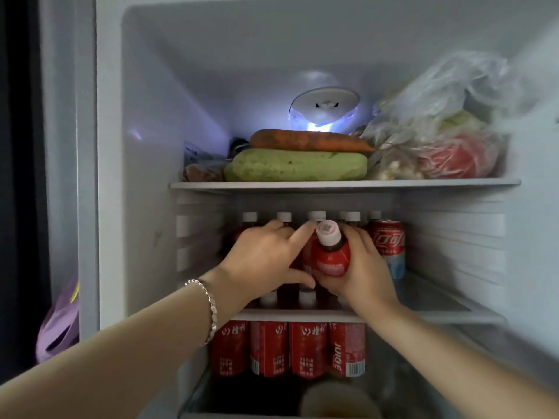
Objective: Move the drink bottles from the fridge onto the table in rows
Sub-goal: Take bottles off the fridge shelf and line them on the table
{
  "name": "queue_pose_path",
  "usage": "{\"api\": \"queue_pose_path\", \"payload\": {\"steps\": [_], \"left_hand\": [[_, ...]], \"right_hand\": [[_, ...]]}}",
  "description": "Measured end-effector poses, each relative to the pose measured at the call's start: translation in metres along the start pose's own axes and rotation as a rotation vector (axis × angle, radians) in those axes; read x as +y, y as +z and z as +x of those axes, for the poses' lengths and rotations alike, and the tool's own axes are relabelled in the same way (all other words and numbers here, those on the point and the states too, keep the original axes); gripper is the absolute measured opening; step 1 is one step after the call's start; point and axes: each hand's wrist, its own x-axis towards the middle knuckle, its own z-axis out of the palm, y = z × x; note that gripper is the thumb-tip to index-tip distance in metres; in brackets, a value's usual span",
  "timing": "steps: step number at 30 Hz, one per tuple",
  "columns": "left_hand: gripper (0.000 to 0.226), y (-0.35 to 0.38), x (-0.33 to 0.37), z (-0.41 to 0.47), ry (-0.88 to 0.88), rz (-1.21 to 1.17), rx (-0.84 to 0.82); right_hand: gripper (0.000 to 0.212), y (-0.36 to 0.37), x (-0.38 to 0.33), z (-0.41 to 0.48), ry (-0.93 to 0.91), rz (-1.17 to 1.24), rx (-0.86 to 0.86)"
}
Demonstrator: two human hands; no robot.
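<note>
- Drink bottle: red, pale cap, tilted w/ cap toward camera, inside fridge at mid shelf level.
- R hand: fingers wrapped round that bottle's body, from the right side.
- L hand: lies over bottle row, index finger stretched to the held bottle's cap, thumb low; can't tell if it grips one. Bracelet on wrist.
- Bottle row: white caps, upright at back of mid shelf; more caps in front, below the hands.
- Cola can: upright, just right of R hand.
- Lower bottles: red labels, side by side under mid shelf.
- Top shelf: carrot on green gourd, plastic bags at right.
</note>
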Motion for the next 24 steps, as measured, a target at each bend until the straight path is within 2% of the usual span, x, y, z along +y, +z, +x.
{"api": "queue_pose_path", "payload": {"steps": [2,6,9,11,13,16,18,21,24], "left_hand": [[0.088,-0.008,0.007,0.008,-0.078,-0.055,-0.008],[0.067,-0.012,0.019,0.022,0.01,-0.071,0.013],[0.066,-0.003,0.022,0.025,0.015,-0.076,0.027],[0.059,0.002,0.022,0.028,0.013,-0.076,0.03],[0.052,0.005,0.024,0.031,-0.031,-0.091,0.057],[0.049,0.008,0.025,0.036,-0.109,-0.047,0.045],[0.05,0.01,0.024,0.038,-0.113,-0.013,0.018],[0.051,0.011,0.023,0.037,-0.113,-0.018,0.036],[0.048,0.01,0.024,0.037,-0.097,-0.03,0.077]], "right_hand": [[0.091,-0.006,-0.001,-0.005,-0.017,-0.009,0.031],[0.096,-0.007,-0.004,-0.016,-0.146,-0.031,0.018],[0.105,-0.011,-0.005,-0.016,-0.132,0.013,-0.047],[0.116,-0.017,-0.003,-0.009,-0.107,0.048,-0.169],[0.121,-0.026,0.006,0.003,-0.121,0.036,-0.37],[0.109,-0.04,0.031,0.028,-0.195,-0.301,-0.504],[0.1,-0.047,0.05,0.047,-0.038,-0.452,-0.463],[0.087,-0.052,0.07,0.075,0.292,-0.453,-0.424],[0.067,-0.048,0.081,0.087,0.378,-0.462,-0.512]]}}
